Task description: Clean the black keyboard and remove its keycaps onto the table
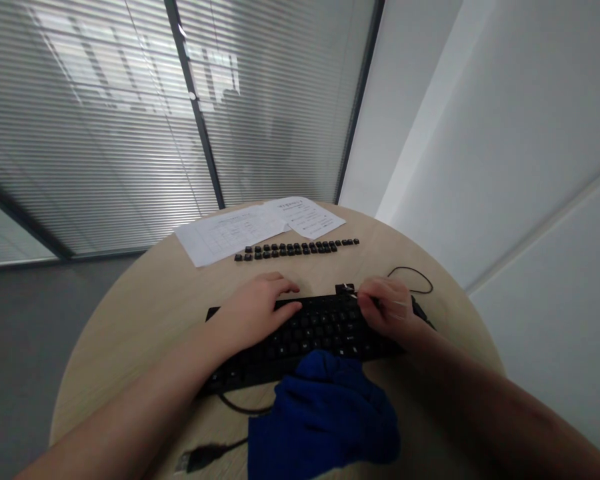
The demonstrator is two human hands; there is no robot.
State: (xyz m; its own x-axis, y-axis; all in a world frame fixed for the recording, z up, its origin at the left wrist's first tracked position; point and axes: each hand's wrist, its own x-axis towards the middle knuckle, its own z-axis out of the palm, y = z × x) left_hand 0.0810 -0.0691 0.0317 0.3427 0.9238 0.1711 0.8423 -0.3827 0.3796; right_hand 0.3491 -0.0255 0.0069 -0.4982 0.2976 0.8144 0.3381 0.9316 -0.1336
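A black keyboard (305,333) lies across the table in front of me, its front partly hidden by a blue cloth. My left hand (257,310) rests over its left part, thumb and fingers apart, fingertips at the back edge. At the back right of the keyboard, my right hand (386,303) is closed around a thin, pale-tipped tool (353,294), mostly hidden in the fist. The tool's tip is beside a small black piece (345,289) at the keyboard's rear edge; whether they touch I cannot tell.
Loose black keycaps (295,249) line up in two rows behind the keyboard. Printed paper sheets (240,230) lie farther back. The crumpled blue cloth (325,417) and a USB plug (200,458) are near me. A thin dark cord (420,273) loops at the right of the round table (130,333).
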